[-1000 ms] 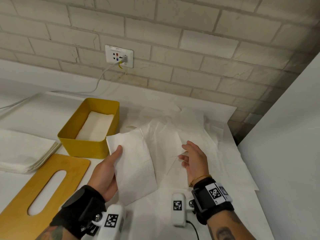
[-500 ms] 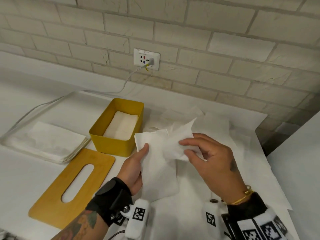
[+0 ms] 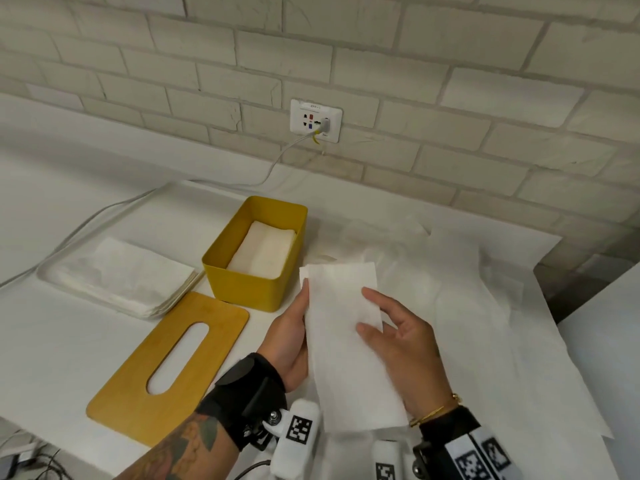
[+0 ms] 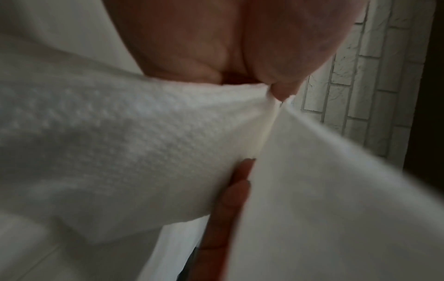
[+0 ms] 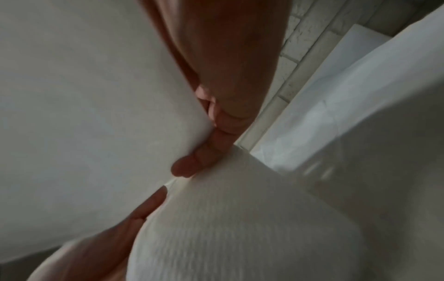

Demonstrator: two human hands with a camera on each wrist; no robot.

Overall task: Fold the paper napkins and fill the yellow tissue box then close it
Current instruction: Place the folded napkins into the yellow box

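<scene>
napkin in hands: folded white paper napkin (image 3: pixel 346 341), long narrow strip, held above the near part of the table (image 3: pixel 69 341), just right of the box's near right corner; far end toward the wall, near end down by the wrists.
left hand: left hand (image 3: pixel 289 341) on the napkin's left long edge, thumb lying along the top face, fingers hidden under the paper; the left wrist view shows a thumb (image 4: pixel 283 83) bearing on the fold from above and a finger below, so it pinches the napkin.
right hand: right hand (image 3: pixel 405 344) on the right long edge, two fingertips (image 3: pixel 372 294) laid on top of the paper, the rest behind or under it; the right wrist view shows fingers (image 5: pixel 192 165) lightly bent against the napkin. Pinched grip rather than flat press, though the thumb is not clearly seen.
box: yellow tissue box (image 3: pixel 242 285), open top, standing mid-table toward the back edge, apart from the held napkin.
box contents: folded napkins (image 3: pixel 263 251) lying flat inside, level well below the rim.
lid: yellow lid (image 3: pixel 138 386) with an oval slot, flat on the table near the front edge, in front and left of the box, corner just beside the box base.
stack: pile of napkins (image 3: pixel 124 275) on a white tray (image 3: pixel 45 275) at the left side, touching or nearly touching the lid's far corner.
loose sheets: unfolded white sheets (image 3: pixel 485 289) spread over the right half of the table under and beyond the hands.
wall: wall socket (image 3: pixel 317 121) with a white cable (image 3: pixel 273 164) plugged in, running down to the back edge.
wrists: black strap on the left, marker-tagged band on the right.
</scene>
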